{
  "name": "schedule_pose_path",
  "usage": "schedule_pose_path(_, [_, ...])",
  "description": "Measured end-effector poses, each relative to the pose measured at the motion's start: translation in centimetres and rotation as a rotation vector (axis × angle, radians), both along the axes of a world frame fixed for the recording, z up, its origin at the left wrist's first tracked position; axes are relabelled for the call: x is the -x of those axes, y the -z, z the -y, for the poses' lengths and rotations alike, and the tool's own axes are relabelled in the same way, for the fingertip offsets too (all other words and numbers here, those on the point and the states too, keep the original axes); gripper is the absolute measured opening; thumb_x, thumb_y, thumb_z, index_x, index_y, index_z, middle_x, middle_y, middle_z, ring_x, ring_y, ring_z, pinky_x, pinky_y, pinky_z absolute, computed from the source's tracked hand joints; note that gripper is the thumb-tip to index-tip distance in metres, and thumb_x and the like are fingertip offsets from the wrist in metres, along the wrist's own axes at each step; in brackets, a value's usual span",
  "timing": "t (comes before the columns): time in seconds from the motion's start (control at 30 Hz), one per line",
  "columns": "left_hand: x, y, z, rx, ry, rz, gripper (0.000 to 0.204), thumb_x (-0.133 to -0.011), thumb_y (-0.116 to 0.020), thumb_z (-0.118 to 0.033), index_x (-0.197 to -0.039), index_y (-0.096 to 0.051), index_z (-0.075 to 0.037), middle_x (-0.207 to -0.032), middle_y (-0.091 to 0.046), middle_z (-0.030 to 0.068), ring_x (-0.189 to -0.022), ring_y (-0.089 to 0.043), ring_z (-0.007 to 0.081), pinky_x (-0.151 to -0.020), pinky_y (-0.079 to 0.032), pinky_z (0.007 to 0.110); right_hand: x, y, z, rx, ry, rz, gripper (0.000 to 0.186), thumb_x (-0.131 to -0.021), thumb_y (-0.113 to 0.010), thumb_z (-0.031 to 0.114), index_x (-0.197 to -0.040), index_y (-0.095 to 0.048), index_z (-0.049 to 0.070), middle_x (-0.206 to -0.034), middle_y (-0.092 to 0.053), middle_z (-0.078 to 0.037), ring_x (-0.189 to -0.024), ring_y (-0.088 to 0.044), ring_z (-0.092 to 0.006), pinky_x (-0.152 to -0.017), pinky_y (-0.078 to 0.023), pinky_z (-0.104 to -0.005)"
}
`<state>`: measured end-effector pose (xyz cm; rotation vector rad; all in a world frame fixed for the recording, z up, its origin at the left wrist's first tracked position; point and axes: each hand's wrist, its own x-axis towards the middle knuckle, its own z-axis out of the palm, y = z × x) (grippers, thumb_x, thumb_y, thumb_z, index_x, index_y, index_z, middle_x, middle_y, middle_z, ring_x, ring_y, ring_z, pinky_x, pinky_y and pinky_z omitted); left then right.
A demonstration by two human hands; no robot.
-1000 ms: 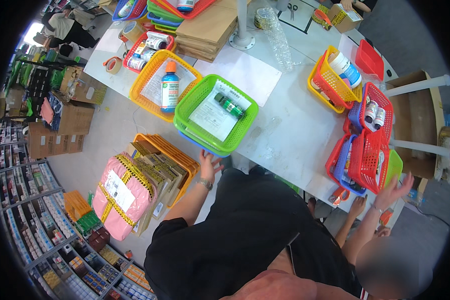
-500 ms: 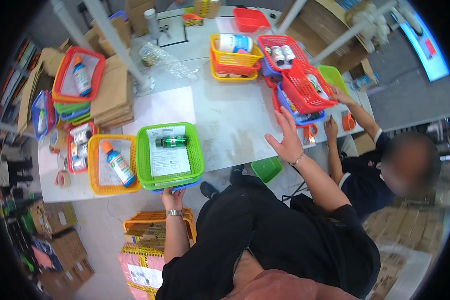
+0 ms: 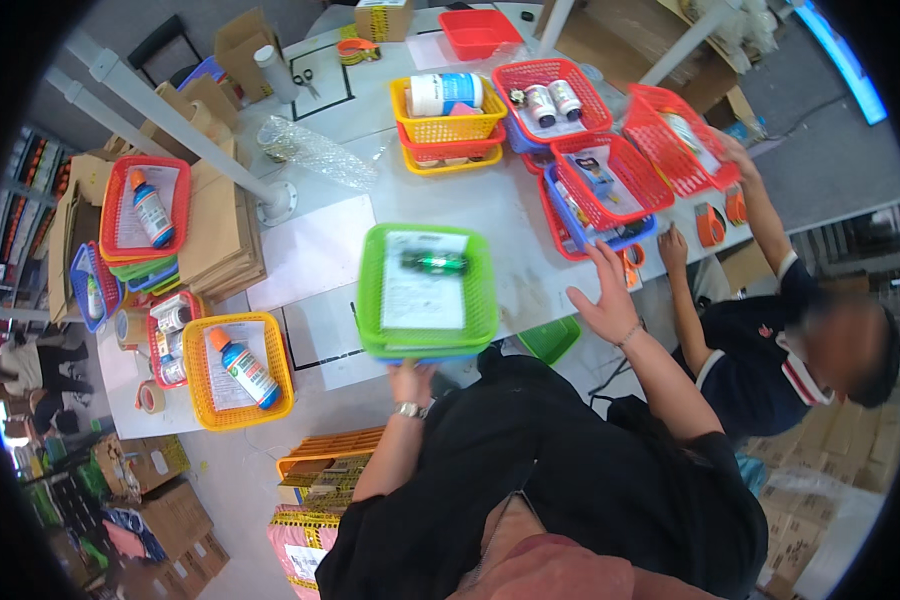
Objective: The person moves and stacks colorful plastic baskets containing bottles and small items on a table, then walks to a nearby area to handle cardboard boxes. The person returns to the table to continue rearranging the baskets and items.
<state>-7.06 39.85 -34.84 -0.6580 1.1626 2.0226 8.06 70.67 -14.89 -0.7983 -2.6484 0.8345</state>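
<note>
My left hand (image 3: 410, 382) grips the near edge of a green basket (image 3: 372, 300) that is stacked on a blue one. The fingers go under the rim and are partly hidden. Inside the green basket lie a printed sheet (image 3: 425, 308) and a dark green bottle (image 3: 433, 262) on its side, both slightly blurred. My right hand (image 3: 610, 305) is raised by the table's near edge with its fingers spread, holding nothing. Just beyond it stands a red basket (image 3: 638, 205) on top of blue and red ones.
A person (image 3: 760, 340) on the right lifts a tilted red basket (image 3: 660, 165). On the left, a yellow basket (image 3: 288, 385) holds an orange-capped blue bottle (image 3: 245, 370). Yellow and red baskets (image 3: 452, 152) stand at the back, near bubble wrap (image 3: 320, 155). A metal post (image 3: 185, 115) rises beside flattened cardboard (image 3: 215, 225).
My left hand has carried the green and blue baskets rightward, away from the yellow basket. My right hand stays spread, slightly to the right. The other person has lifted a red basket off its stack.
</note>
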Motion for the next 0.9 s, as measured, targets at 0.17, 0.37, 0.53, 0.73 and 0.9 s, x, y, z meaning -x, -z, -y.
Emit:
schedule_pose_path(0.17, [0.2, 1.3, -12.7, -0.078, 0.027, -0.022, 0.064, -0.088, -0.062, -0.001, -0.139, -0.027, -0.017, -0.134, -0.050, 0.0154, -0.112, -0.059, 0.0349, -0.086, -0.056, 0.051, -0.7, -1.3, -3.2, -0.057, -0.091, 0.044, 0.071, -0.083, -0.071, 0.021, -0.144, -0.036, 0.005, -0.151, -0.026, -0.021, -0.138, -0.033, -0.0384, -0.111, -0.033, -0.0436])
schedule_pose_path(0.37, [-0.4, 1.6, -23.4, 0.033, -0.036, -0.123, 0.063, -0.088, -0.062, -0.003, -0.139, -0.025, -0.014, -0.136, -0.046, 0.0157, -0.106, -0.062, 0.0324, -0.082, -0.058, 0.049, -0.3, -1.4, -6.4, -0.021, -0.193, 0.096, 0.070, -0.081, -0.070, 0.016, -0.142, -0.039, 0.003, -0.150, -0.030, -0.021, -0.136, -0.037, -0.0376, -0.109, -0.035, -0.0435])
schedule_pose_path(0.53, [-1.0, 0.4, -23.6, -0.058, 0.141, 0.005, 0.075, -0.085, -0.064, -0.004, -0.143, -0.018, -0.016, -0.143, -0.038, 0.0145, -0.110, -0.058, 0.0286, -0.086, -0.055, 0.049, 1.4, -0.1, -7.5, 0.136, -0.296, 0.125, 0.071, -0.081, -0.071, 0.016, -0.143, -0.039, 0.004, -0.150, -0.032, -0.019, -0.135, -0.038, -0.0358, -0.107, -0.037, -0.0431])
schedule_pose_path(0.73, [0.7, 5.1, -8.9, 0.243, -0.074, -0.068, 0.082, -0.087, -0.063, -0.014, -0.152, -0.013, -0.013, -0.136, -0.046, 0.0112, -0.104, -0.060, 0.0237, -0.082, -0.055, 0.043, 4.9, 0.6, -6.2, 0.210, -0.462, 0.122, 0.068, -0.081, -0.070, 0.013, -0.142, -0.040, 0.004, -0.146, -0.036, -0.019, -0.132, -0.042, -0.0350, -0.104, -0.042, -0.0411])
schedule_pose_path(0.9, [2.8, 7.2, 12.5, 0.826, -0.689, -0.244, 0.060, -0.094, -0.062, -0.034, -0.137, -0.032, -0.005, -0.130, -0.040, 0.0106, -0.117, -0.042, 0.0216, -0.095, -0.043, 0.036, 7.8, 1.0, -1.8, 0.197, -0.526, 0.122, 0.067, -0.081, -0.070, 0.011, -0.141, -0.042, 0.005, -0.144, -0.038, -0.018, -0.127, -0.047, -0.0323, -0.100, -0.045, -0.0393])
